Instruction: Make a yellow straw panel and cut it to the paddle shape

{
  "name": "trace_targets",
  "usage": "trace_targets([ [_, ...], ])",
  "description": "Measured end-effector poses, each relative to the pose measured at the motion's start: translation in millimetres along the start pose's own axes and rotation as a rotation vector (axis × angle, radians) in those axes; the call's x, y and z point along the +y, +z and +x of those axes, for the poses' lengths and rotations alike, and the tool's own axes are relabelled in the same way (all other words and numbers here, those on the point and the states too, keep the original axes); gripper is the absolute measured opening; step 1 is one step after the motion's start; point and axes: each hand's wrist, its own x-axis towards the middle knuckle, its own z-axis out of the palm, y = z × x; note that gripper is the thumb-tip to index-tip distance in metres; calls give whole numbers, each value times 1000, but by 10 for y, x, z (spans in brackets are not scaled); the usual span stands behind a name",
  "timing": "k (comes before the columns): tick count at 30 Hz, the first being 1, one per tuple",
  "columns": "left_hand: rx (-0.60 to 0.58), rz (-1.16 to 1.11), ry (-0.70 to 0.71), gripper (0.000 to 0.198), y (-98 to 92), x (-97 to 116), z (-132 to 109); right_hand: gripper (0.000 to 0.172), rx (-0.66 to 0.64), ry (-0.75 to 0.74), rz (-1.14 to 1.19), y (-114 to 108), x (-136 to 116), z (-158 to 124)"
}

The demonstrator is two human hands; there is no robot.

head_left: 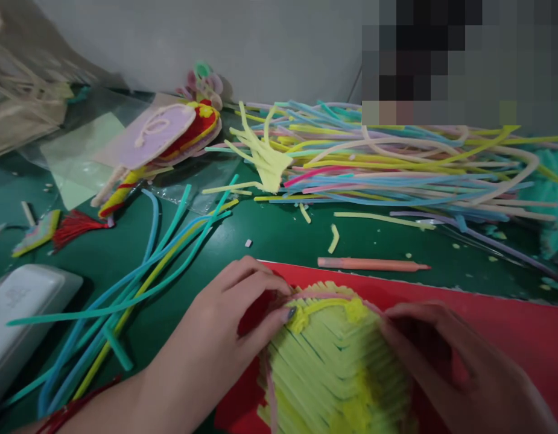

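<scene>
Left hand [233,307] pinching at the upper left and right hand [464,355] pinching at the upper right, I am holding a thin, fuzzy pink strip [337,296] along the top curve of a ribbed, yellow-green, leaf-like fuzzy panel [319,361], which is lying on a flat red sheet [500,325] close in front of me. Good work here, in my judgement, is calling for light, even tension: keeping the strip following the curve, pressing it down in short stretches, and not flattening the fringed edge or snagging the bright yellow fuzzy trim [326,306] beside my left thumb. Beyond, at upper left, clear crinkled plastic wrapping [192,187] is spreading over the green tabletop [288,241]; a pale green paper sheet [84,157] is showing with it, though whether inside or beneath I cannot tell. Over the wrapping, a lilac, cream-edged oval paddle [154,135] is resting. At far left, a rounded white case [34,307] is sitting, showing nothing of any contents.
</scene>
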Motion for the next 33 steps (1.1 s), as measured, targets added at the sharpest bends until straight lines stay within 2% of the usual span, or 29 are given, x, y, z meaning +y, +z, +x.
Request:
trace_targets([
  [7,-41,-47,-36,15,37,-45,27,20,25,-38,-42,-11,-25,3],
  [17,-89,-75,-36,15,19,-100,61,24,34,31,4,-41,-91,45],
  [22,-116,-61,-9,13,18,-101,28,26,5,58,4,-30,-88,48],
  [33,-143,-56,32,15,11,-144,24,25,-14,11,-14,-47,-54,16],
])
